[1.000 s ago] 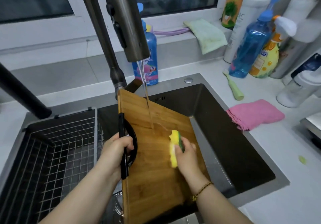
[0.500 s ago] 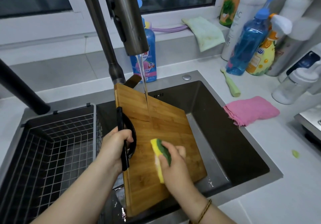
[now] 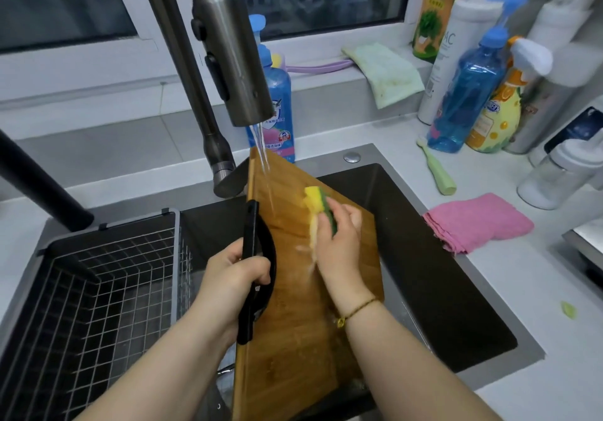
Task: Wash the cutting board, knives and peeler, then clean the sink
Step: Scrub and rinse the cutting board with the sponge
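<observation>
Left hand: I see my left hand [image 3: 235,277] nearest, fingers curled tight round the black handle [image 3: 253,257] on the board's left edge.
Cutting board: the wooden cutting board [image 3: 293,339] stands tilted on its lower end inside the sink [image 3: 440,273], top corner up by the tap.
Right hand: my right hand [image 3: 339,241], a thin bracelet [image 3: 359,308] on the wrist, lies over the upper half of the board, fingers bent and clasping the sponge.
Sponge: the yellow and green sponge [image 3: 315,198] is pressed to the wet wood, just right of the stream.
Basket: a wire basket [image 3: 98,290] fills the sink's left part, beside the board.
Water: a thin stream [image 3: 262,156] runs from the faucet head [image 3: 231,55] onto the board's top corner.
Counter: on the counter [image 3: 538,339] right of the sink lie a pink cloth [image 3: 476,221] and, farther back, a pale green brush [image 3: 437,169].
Labels: the white bottle [image 3: 453,48] at the back right reads "AC"; print on the blue soap bottle [image 3: 280,117] behind the tap and on the blue spray bottle [image 3: 466,100] is too blurred for me to read.
Sill: a light green cloth [image 3: 385,74] hangs over the window ledge.
</observation>
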### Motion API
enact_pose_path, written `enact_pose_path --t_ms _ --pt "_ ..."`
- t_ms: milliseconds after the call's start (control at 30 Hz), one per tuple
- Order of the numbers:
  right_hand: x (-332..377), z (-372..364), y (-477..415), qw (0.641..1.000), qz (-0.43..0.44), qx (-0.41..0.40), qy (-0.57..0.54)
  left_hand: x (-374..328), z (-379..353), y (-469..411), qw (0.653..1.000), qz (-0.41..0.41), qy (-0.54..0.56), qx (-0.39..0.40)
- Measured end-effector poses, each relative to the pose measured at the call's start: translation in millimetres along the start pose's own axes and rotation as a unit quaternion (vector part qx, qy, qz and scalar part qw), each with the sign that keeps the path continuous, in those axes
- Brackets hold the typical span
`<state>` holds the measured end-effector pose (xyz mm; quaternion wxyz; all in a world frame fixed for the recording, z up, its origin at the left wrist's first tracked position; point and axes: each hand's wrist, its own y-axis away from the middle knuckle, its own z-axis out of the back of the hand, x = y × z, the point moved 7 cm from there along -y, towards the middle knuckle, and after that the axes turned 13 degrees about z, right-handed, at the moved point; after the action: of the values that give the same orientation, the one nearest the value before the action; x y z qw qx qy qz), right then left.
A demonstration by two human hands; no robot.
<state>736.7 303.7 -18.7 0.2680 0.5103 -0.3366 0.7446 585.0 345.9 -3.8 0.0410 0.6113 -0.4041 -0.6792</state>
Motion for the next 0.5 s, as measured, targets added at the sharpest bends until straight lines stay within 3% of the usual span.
enact_pose_path --t_ms 100,300,433,500 --pt "-20.6 7.2 -20.5 0.997 -0.077 -0.011 0.014 2.7 -1.8 -1.3 1.000 0.015 0.007 0.006" --pt "7.2 -12.4 -33.4 0.998 0.052 0.018 0.000 -1.0 -3.9 -5.4 1.000 0.017 0.004 0.016" --pt "-39.7 5.4 -38.8 0.996 -0.091 -0.009 0.016 4.6 4.6 -6.4 1.000 0.026 0.005 0.014" --pt "-45.8 4.6 -29.9 0.993 -0.113 0.004 0.023 7.4 9.2 -5.8 0.999 0.030 0.013 0.013"
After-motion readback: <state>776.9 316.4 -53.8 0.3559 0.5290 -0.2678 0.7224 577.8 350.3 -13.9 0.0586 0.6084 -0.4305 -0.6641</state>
